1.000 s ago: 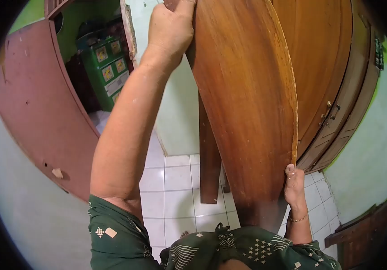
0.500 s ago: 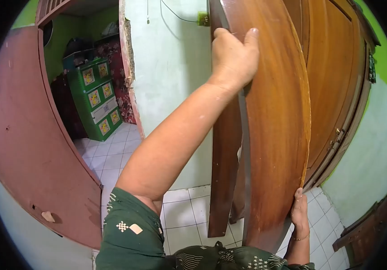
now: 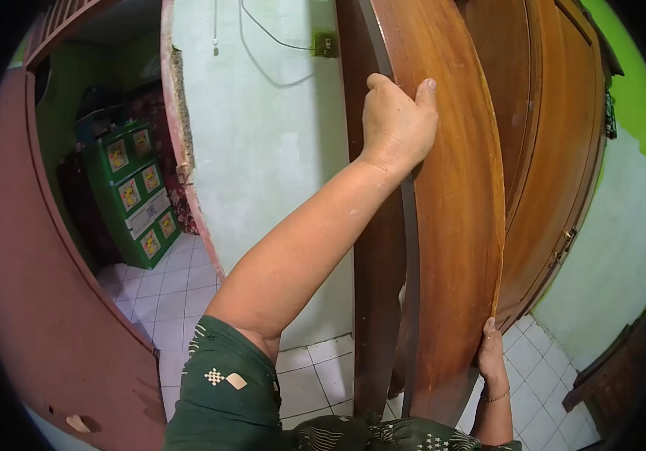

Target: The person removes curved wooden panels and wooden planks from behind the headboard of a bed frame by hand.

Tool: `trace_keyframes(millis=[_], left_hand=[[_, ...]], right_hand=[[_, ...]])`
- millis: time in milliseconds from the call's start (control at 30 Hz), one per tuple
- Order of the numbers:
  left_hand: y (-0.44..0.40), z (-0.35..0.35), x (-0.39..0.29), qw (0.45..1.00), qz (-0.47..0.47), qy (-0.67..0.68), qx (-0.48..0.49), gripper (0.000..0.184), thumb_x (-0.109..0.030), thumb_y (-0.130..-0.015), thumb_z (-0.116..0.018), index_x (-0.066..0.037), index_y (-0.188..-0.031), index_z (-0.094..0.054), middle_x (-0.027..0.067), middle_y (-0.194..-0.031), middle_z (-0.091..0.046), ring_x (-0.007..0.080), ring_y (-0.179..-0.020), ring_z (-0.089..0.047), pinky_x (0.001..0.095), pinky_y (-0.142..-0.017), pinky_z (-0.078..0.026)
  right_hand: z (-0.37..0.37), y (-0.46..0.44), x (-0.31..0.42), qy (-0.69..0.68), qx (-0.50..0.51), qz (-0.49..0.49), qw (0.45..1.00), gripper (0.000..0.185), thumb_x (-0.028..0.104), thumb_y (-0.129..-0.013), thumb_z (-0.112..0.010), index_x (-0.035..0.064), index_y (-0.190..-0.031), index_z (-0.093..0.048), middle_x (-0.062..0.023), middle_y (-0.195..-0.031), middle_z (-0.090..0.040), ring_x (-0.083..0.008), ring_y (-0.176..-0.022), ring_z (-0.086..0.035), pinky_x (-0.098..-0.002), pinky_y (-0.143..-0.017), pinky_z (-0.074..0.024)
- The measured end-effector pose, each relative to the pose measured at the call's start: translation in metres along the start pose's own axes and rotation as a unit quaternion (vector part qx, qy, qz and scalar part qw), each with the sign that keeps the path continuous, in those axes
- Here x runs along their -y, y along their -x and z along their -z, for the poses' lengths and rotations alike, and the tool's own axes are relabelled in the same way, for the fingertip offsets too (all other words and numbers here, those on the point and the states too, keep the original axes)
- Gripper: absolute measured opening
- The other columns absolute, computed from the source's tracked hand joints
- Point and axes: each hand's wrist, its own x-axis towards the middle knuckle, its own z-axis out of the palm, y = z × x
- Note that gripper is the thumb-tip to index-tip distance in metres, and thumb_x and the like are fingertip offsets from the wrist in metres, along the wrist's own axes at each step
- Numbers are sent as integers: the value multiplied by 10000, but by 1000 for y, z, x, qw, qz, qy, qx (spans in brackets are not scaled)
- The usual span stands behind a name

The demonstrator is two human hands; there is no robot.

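A large brown wooden panel (image 3: 454,203) stands upright in front of me, a little right of centre. My left hand (image 3: 400,120) is wrapped round its left edge near the top, with the thumb on the broad face. Lower down, my right hand (image 3: 491,353) grips the right edge, its thumb at the rim and its other fingers hidden behind. Just left of the panel is another dark upright wooden piece (image 3: 376,301), close to the pale wall.
A brown wooden door (image 3: 556,150) with a handle is behind the panel at the right. At the left are a pink door (image 3: 60,286), a doorway and a green drawer unit (image 3: 131,199). Dark wooden furniture (image 3: 616,368) stands at the lower right.
My left hand has shifted from the panel's upper left to a lower grip on its left edge. The panel now looks more upright, and more wall and the socket show. My right hand still holds the right edge.
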Motion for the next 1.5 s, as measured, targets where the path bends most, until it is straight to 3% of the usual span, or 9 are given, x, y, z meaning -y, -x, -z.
trace_keyframes(millis=[200, 267, 333, 467, 567, 633, 667, 1000, 1500], left_hand=[[-24, 4, 41, 999, -3, 38, 10, 499, -250, -845, -606, 187, -985, -409, 354, -962, -553, 425, -898, -597, 416, -813, -487], [-34, 5, 57, 997, 2, 69, 27, 507, -255, -839, -613, 184, -995, -414, 340, -967, -556, 412, -902, -594, 412, -822, -479], [-48, 4, 76, 996, -14, 87, 18, 510, -265, -824, -628, 178, -984, -434, 320, -970, -560, 394, -901, -593, 411, -822, -470], [-75, 3, 105, 992, -33, 118, 10, 502, -273, -803, -646, 184, -928, -481, 322, -926, -582, 401, -884, -605, 408, -798, -476], [-91, 4, 116, 991, -51, 125, 14, 494, -351, -798, -655, 132, -763, -553, 208, -746, -622, 257, -697, -602, 372, -667, -481], [-77, 19, 92, 998, -38, 41, -11, 474, -289, -857, -587, 151, -1024, -530, 313, -1050, -580, 370, -985, -586, 395, -854, -450], [-85, 20, 97, 995, -77, 49, -31, 510, -300, -801, -633, 177, -944, -526, 379, -993, -558, 447, -965, -576, 440, -838, -451], [-90, 19, 107, 991, -128, 42, -8, 512, -297, -819, -621, 198, -913, -530, 372, -925, -578, 443, -916, -592, 428, -800, -465], [-70, 19, 103, 989, -109, 90, 37, 459, -260, -841, -616, 179, -913, -505, 323, -913, -587, 358, -847, -608, 401, -762, -479]], right_hand=[[-25, -11, 15, 6, 0, -41, 999, 771, 588, -942, -237, -112, -1066, -537, -111, -1030, -605, -158, -950, -503, -306, -865, -413], [-42, -18, 12, -2, -63, 18, 998, 602, 548, -957, -263, -17, -801, -402, -9, -739, -418, -114, -719, -346, -308, -614, -304], [-61, -24, 18, -13, -94, 45, 994, 573, 527, -963, -270, 31, -683, -328, 25, -595, -315, -96, -616, -262, -311, -494, -251], [-93, -38, 34, -1, -108, 50, 993, 556, 542, -955, -246, 39, -727, -303, -42, -619, -260, -110, -646, -246, -325, -505, -254], [-108, -46, 35, 20, -129, 61, 990, 571, 570, -941, -226, 41, -738, -291, -62, -655, -220, -118, -649, -241, -332, -506, -256], [-111, -48, 33, 17, -141, 64, 988, 584, 578, -940, -232, 41, -721, -298, -35, -628, -250, -109, -634, -247, -321, -497, -252], [-114, -48, 37, 9, -143, 41, 989, 592, 583, -940, -238, 44, -704, -301, -12, -613, -272, -102, -623, -251, -313, -491, -249], [-136, -69, 32, -52, -161, 11, 986, 714, 613, -926, -277, -32, -693, -475, 19, -630, -437, -90, -616, -357, -282, -519, -326], [-153, -90, -5, -77, -159, 54, 983, 747, 689, -884, -254, -13, -674, -398, 36, -602, -369, -97, -604, -309, -272, -508, -290]])
